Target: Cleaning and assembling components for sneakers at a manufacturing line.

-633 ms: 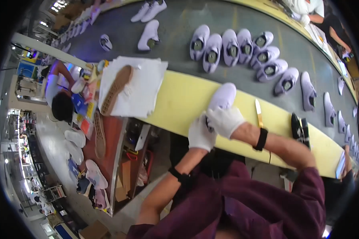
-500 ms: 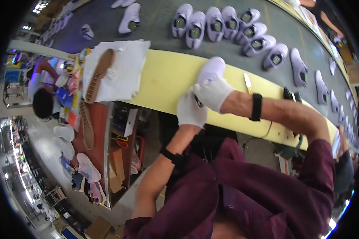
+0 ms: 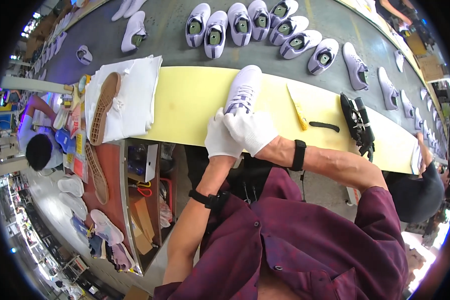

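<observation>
A lavender lace-up sneaker lies on the yellow worktop, its toe pointing away from me and its laces facing up. Both my hands wear white knit gloves and close around its heel end. My left hand grips the left side of the heel. Overlapping it, my right hand is closed on the right side near the collar. The gloves hide the shoe's opening and heel. To the right of the shoe lie a yellow-handled knife and a curved black strip.
Brown soles lie on and below white paper sheets at the left. Several lavender sneakers stand on the dark conveyor beyond the worktop. A black tool sits at the right. Co-workers are on both sides.
The sneaker has turned slightly, showing its laces, and is drawn closer to my body. My right hand has come down over the heel. The view has shifted, bringing the black strip and tool into fuller sight.
</observation>
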`<state>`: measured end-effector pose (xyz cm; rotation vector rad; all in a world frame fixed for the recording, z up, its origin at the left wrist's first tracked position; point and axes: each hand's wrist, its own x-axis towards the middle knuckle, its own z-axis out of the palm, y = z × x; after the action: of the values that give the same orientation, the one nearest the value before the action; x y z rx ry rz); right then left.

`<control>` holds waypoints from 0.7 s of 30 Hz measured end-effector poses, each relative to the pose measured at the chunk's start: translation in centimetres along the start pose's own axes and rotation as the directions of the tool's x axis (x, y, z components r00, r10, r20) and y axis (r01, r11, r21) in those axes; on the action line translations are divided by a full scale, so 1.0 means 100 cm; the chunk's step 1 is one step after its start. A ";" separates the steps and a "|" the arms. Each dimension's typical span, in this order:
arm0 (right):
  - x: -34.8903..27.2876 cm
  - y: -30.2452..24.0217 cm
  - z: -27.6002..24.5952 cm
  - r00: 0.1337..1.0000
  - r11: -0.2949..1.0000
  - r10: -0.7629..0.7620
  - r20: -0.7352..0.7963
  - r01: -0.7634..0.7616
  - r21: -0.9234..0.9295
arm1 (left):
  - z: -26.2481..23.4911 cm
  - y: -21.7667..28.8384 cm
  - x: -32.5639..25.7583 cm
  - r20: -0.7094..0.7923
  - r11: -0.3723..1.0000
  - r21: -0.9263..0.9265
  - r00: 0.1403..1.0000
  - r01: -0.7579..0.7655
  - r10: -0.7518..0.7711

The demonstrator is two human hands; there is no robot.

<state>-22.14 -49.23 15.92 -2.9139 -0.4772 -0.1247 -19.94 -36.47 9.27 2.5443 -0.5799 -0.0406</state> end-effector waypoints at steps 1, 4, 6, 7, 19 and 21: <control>-0.004 0.006 0.001 1.000 1.000 0.006 -0.005 -0.006 0.004 | -0.001 -0.001 0.002 0.004 1.000 0.005 1.000 -0.006 0.006; -0.029 0.025 -0.023 1.000 0.951 0.029 -0.006 -0.026 0.307 | -0.008 0.003 0.003 0.178 0.926 -0.145 0.930 0.349 -0.322; -0.058 0.061 -0.019 0.953 0.932 0.300 -0.042 -0.283 0.226 | 0.003 -0.019 -0.002 0.267 0.838 -0.395 0.920 0.377 -0.288; -0.072 0.085 -0.019 0.905 0.889 0.405 -0.132 -0.356 0.288 | 0.007 -0.035 -0.008 0.331 0.681 -0.615 0.914 0.397 -0.234; -0.192 0.198 0.011 0.780 0.767 0.625 -0.023 -0.619 -0.170 | -0.007 -0.042 -0.020 0.619 0.369 -0.685 0.769 0.629 -0.161; -0.203 0.198 0.011 0.831 0.824 0.556 0.028 -0.547 -0.148 | -0.008 -0.043 -0.020 0.631 0.377 -0.672 0.759 0.638 -0.161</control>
<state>-34.83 -73.71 9.20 -3.0563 0.4003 0.0316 -19.97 -31.91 7.62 1.5314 0.0244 -0.9413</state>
